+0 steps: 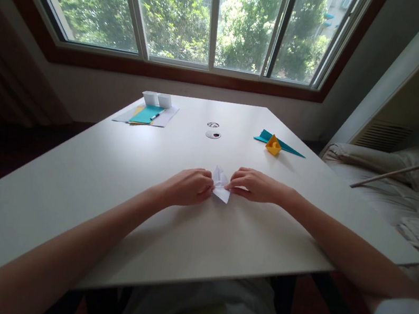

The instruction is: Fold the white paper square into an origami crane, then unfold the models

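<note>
A small piece of folded white paper (220,191) is held between my two hands, just above or on the white table (131,240); I cannot tell which. It has pointed corners, one toward the window and one toward me. My left hand (191,186) is closed, pinching the paper's left side. From the right, my right hand (253,184) pinches the opposite side between thumb and fingers. The fingertips cover parts of both edges.
At the far right lie a teal paper plane (291,148) and a yellow paper boat (273,145). Two round black-and-white discs (213,134) lie mid-table. Far left are stacked coloured sheets (146,114), a pen (156,115) and white box-like forms (157,99). A sofa (383,175) stands right.
</note>
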{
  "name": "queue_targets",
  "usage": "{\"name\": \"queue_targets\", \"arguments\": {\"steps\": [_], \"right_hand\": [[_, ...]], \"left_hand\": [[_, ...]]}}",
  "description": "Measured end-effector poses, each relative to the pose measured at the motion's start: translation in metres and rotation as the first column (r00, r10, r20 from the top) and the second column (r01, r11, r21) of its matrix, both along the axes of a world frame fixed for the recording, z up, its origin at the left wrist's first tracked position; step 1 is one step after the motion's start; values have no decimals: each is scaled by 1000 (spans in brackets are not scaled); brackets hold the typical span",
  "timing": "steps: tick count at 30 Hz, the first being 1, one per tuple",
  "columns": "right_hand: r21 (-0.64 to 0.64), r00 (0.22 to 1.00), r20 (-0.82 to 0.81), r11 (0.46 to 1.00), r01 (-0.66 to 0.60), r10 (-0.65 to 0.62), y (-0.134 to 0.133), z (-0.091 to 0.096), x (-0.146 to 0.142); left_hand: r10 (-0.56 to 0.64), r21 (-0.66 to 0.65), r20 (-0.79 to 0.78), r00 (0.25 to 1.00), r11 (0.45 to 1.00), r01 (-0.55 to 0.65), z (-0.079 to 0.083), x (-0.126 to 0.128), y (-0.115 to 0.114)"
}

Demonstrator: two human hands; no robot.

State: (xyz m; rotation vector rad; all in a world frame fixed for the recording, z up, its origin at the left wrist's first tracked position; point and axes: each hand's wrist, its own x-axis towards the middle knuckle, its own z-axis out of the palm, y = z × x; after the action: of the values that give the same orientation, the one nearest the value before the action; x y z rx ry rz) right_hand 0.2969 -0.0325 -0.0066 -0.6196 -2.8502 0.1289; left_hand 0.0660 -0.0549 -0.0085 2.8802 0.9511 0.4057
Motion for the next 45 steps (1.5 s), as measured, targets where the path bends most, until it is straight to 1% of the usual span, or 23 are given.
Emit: {"name": "queue_targets", "arguments": {"steps": [3, 5, 7, 10, 14, 16, 20, 24, 26, 28, 32, 34, 37, 41, 43, 45], "right_hand": [[-28, 997, -56, 998, 59, -61, -1, -4, -3], [-11, 993, -77, 996, 90, -90, -2, -6, -6], [19, 991, -83, 994, 109, -107, -3, -8, -7], [68, 990, -74, 990, 127, -122, -5, -8, -8], [98, 992, -53, 988, 120, -115, -6, -7, -8], [82, 990, -48, 987, 135, -132, -6, -7, -9], [47, 977, -55, 977, 209, -207, -8, -7, -10], [52, 962, -69, 962, 269, -265, -11, -5, -13], [55, 956, -71, 956, 288, -284, -13, -5, -14], [41, 951, -76, 952, 303, -300, -14, -4, -14], [-47, 929, -117, 936, 349, -352, -12, -7, -15], [-120, 910, -146, 920, 374, -389, -10, -10, -15], [-243, 885, -177, 891, 384, -430, -8, -13, -16], [-342, 867, -190, 859, 381, -460, -7, -14, -17], [-374, 868, -193, 852, 365, -457, -6, -13, -17], [-394, 874, -199, 852, 344, -444, -5, -13, -17]], "left_hand": [[124, 5, 27, 992, 992, -124, -4, 6, 0], [163, 12, 53, 985, 986, -164, -9, 8, 2], [166, 23, 77, 983, 986, -168, -13, 9, 3], [126, 61, 100, 987, 989, -132, -15, 8, 2], [72, 118, 62, 995, 990, -79, -15, 7, 0], [88, 141, 25, 996, 986, -90, -13, 7, 0], [149, 188, -21, 989, 972, -143, -10, 7, -1], [181, 202, -41, 983, 965, -169, -9, 8, -4], [215, 199, -35, 976, 958, -204, -9, 9, -6], [278, 193, -18, 960, 944, -269, -9, 9, -7], [412, 190, 9, 911, 894, -406, -9, 10, -7], [439, 156, 4, 898, 887, -435, -10, 10, -6], [441, 55, 24, 897, 896, -441, -13, 9, -4], [474, -94, 137, 870, 881, -465, -18, 8, 0], [462, -186, 205, 863, 884, -430, -18, 8, 1], [426, -291, 273, 863, 891, -348, -18, 9, 1]]}}
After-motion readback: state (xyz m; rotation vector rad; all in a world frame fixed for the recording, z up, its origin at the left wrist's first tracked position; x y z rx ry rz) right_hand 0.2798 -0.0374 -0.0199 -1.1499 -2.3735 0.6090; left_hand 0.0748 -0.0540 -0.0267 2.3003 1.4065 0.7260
